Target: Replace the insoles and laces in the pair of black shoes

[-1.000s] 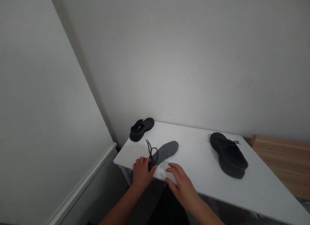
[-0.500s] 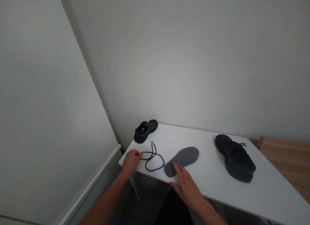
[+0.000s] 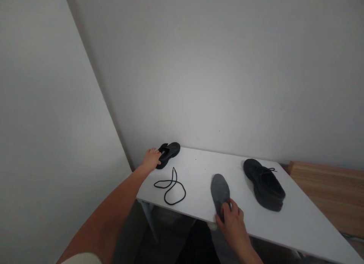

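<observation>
My left hand (image 3: 152, 158) is at the heel of a black shoe (image 3: 173, 150) at the table's far left corner, its fingers curled over the heel's edge. That shoe shows no lace in it. My right hand (image 3: 231, 218) grips the narrow end of a grey insole (image 3: 219, 189) near the front edge, thumb on one side and fingers on the other. The insole's wide end points toward the wall. Between the hands, a loose black shoelace (image 3: 184, 189) lies in loops on the table.
A second black shoe (image 3: 263, 184), laced, stands on the white table (image 3: 196, 203) to the right. Behind runs a grey wall (image 3: 199, 85), with a white panel (image 3: 57, 123) at left. Wood-grain boards (image 3: 318, 192) lie beyond the right edge.
My left hand has left the shoelace and moved forward to the left shoe. My right hand has taken hold of the insole, which is turned and now shows a smoother face.
</observation>
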A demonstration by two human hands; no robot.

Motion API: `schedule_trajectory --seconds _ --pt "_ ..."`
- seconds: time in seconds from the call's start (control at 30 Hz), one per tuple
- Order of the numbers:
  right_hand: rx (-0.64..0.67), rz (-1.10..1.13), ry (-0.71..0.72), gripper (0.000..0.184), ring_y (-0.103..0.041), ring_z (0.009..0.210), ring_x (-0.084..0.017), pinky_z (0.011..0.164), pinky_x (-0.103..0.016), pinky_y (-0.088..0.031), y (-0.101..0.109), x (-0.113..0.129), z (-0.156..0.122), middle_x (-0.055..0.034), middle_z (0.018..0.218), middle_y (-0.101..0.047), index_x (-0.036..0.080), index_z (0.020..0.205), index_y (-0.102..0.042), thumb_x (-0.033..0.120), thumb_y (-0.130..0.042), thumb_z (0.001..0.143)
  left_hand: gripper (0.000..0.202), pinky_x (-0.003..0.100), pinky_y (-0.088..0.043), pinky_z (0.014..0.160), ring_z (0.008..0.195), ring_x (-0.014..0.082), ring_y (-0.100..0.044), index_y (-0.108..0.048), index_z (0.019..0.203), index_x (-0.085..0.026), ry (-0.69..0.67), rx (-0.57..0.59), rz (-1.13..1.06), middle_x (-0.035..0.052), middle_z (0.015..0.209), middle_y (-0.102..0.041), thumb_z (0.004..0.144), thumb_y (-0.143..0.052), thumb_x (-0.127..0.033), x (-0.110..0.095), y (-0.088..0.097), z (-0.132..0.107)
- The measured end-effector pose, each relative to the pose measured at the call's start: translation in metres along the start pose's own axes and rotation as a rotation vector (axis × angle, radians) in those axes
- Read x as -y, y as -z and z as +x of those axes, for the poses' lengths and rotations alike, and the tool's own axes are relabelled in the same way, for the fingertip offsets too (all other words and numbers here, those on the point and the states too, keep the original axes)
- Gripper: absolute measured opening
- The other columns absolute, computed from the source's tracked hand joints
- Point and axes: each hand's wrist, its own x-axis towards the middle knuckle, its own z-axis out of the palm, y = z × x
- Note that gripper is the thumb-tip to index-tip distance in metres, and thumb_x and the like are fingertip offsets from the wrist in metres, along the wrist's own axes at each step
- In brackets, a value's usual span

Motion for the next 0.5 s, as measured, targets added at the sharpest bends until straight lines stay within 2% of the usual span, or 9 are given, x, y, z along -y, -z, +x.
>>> schedule_trajectory --seconds 0.07,0.13,0.2,0.27,0.33,0.4,0.5 --pt "0.031 -0.01 -0.021 0.012 -0.047 0.099 -0.031 0.082 -0.044 -0.043 0.001 -0.01 -0.006 -0.0178 0.115 -0.042 0.016 0.083 -0.053 0.018 -0.053 0.071 0.016 0.042 -0.014 0.107 0.126 0.0259 -0.03 -0.059 0.09 -0.02 -0.081 -0.024 -0.001 0.0077 0.11 -0.059 0.074 -0.06 -0.02 -0.017 0.012 0.0" --pt "0.056 0.001 -0.039 0.015 -0.048 0.098 -0.032 0.081 -0.045 -0.042 0.005 -0.02 -0.013 -0.018 0.114 -0.043 0.016 0.084 -0.052 0.013 -0.051 0.069 0.014 0.04 -0.011 0.109 0.126 0.0236 -0.029 -0.057 0.09 -0.02 -0.178 -0.06 -0.026 0.007 0.111 -0.058 0.078 -0.056 -0.027 -0.043 0.025 -0.01" --pt "0.058 0.047 -0.072 0.016 -0.049 0.095 -0.03 0.079 -0.045 -0.043 0.011 -0.03 -0.02 -0.0168 0.111 -0.043 0.018 0.083 -0.05 0.011 -0.048 0.068 0.019 0.039 -0.017 0.107 0.118 0.0231 -0.038 -0.056 0.092 -0.021 -0.233 -0.079 -0.09 0.0067 0.11 -0.056 0.083 -0.05 -0.036 -0.074 0.037 -0.028" --pt "0.036 0.122 -0.111 0.018 -0.05 0.091 -0.027 0.078 -0.044 -0.044 0.019 -0.039 -0.026 -0.0138 0.107 -0.042 0.019 0.082 -0.048 0.01 -0.046 0.067 0.027 0.037 -0.031 0.096 0.102 0.0229 -0.046 -0.055 0.093 -0.021 -0.254 -0.073 -0.17 0.0064 0.099 -0.058 0.084 -0.045 -0.044 -0.108 0.044 -0.054" --pt "-0.006 0.208 -0.145 0.018 -0.05 0.09 -0.025 0.08 -0.043 -0.044 0.029 -0.045 -0.031 -0.0105 0.103 -0.04 0.02 0.082 -0.045 0.012 -0.046 0.066 0.031 0.035 -0.038 0.081 0.089 0.0215 -0.049 -0.055 0.089 -0.02 -0.341 -0.04 -0.235 0.0056 0.089 -0.058 0.086 -0.04 -0.047 -0.139 0.043 -0.081" --pt "-0.058 0.285 -0.187 0.018 -0.049 0.092 -0.024 0.083 -0.042 -0.044 0.04 -0.049 -0.035 -0.0077 0.1 -0.038 0.021 0.083 -0.043 0.016 -0.047 0.067 0.031 0.035 -0.038 0.077 0.087 0.0208 -0.048 -0.055 0.087 -0.02 -0.476 -0.015 -0.287 0.0052 0.087 -0.057 0.087 -0.037 -0.046 -0.167 0.035 -0.106" --pt "-0.113 0.336 -0.254 0.02 -0.049 0.093 -0.023 0.084 -0.041 -0.044 0.058 -0.049 -0.041 -0.0054 0.099 -0.035 0.023 0.085 -0.042 0.028 -0.053 0.069 0.027 0.034 -0.038 0.075 0.086 0.0194 -0.048 -0.054 0.089 -0.02 -0.575 0.017 -0.324 0.0042 0.086 -0.056 0.088 -0.04 -0.043 -0.201 0.015 -0.131"
